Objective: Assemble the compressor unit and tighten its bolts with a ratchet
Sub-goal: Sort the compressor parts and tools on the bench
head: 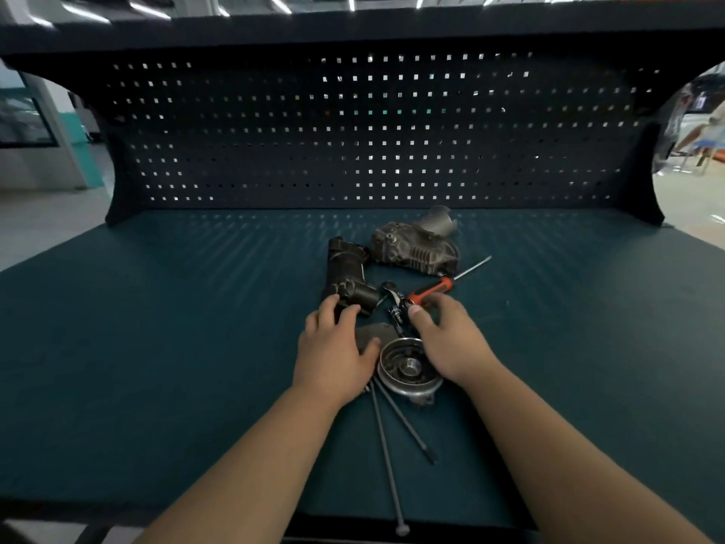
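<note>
Mid-frame, the left hand [333, 349] lies loosely spread on the black cylindrical motor body [347, 282]. The right hand [451, 339] curls by the chrome ratchet [394, 298], grip unclear. A wrist could roll the long steel bolts [385, 445] below off the teal bench [157, 347].

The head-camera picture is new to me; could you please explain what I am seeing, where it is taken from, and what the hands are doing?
There is no machine: a person works with bare hands, and the single picture comes from a camera on their head, looking forward and down. On the green bench lie a grey finned compressor housing, a black cylinder, a round metal cover, two long bolts, an orange-handled screwdriver and a small ratchet. The left hand rests on the black cylinder's near end. The right hand reaches the ratchet and screwdriver handle; whether it grips either I cannot tell.
</note>
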Action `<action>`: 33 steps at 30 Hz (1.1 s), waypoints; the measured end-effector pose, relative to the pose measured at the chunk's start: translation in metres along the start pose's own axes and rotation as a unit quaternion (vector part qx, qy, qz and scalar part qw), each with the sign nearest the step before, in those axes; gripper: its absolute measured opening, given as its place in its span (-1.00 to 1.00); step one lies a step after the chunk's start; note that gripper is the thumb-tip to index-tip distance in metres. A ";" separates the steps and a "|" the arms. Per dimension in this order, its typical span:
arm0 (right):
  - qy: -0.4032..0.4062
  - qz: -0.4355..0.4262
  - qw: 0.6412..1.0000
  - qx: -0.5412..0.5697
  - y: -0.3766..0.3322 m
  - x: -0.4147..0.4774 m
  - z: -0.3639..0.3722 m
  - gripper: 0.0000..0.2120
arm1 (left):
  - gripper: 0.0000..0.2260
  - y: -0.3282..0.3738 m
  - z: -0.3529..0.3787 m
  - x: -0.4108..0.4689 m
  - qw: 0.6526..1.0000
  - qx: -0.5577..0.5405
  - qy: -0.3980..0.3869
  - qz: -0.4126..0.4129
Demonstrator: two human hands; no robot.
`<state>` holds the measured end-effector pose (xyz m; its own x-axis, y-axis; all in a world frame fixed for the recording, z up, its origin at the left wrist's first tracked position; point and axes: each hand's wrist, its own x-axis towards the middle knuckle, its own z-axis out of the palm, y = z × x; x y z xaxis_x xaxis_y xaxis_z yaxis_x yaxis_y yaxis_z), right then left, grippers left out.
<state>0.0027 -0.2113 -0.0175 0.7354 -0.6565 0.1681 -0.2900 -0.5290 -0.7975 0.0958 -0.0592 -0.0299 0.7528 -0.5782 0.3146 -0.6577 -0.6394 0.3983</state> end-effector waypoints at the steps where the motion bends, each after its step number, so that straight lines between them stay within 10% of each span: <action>1: 0.001 0.001 0.999 -0.039 0.000 0.001 0.003 -0.60 | -0.49 0.003 0.002 0.004 1.000 0.023 0.014 -0.002; 10: 0.041 0.030 0.985 -0.164 0.007 0.037 -0.001 -0.59 | -0.66 0.004 -0.007 0.013 0.988 -0.081 0.131 0.019; 18: 0.089 0.030 0.995 -0.036 0.023 0.034 -0.024 -0.71 | -0.19 -0.002 -0.012 -0.023 0.983 0.057 -0.125 0.121; 25: -0.101 -0.081 0.988 -0.078 0.021 0.013 -0.023 -0.59 | -0.31 0.002 -0.004 -0.002 0.992 0.050 -0.104 0.052; 33: -0.024 0.015 0.994 -0.104 0.031 0.020 -0.043 -0.71 | -0.63 -0.003 -0.012 -0.015 0.997 0.058 0.011 0.045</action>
<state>-0.0178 -0.2642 -0.0141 0.7517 -0.6495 0.1142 -0.4287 -0.6128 -0.6638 0.0870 -0.0425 -0.0257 0.6904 -0.6249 0.3644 -0.7203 -0.6404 0.2665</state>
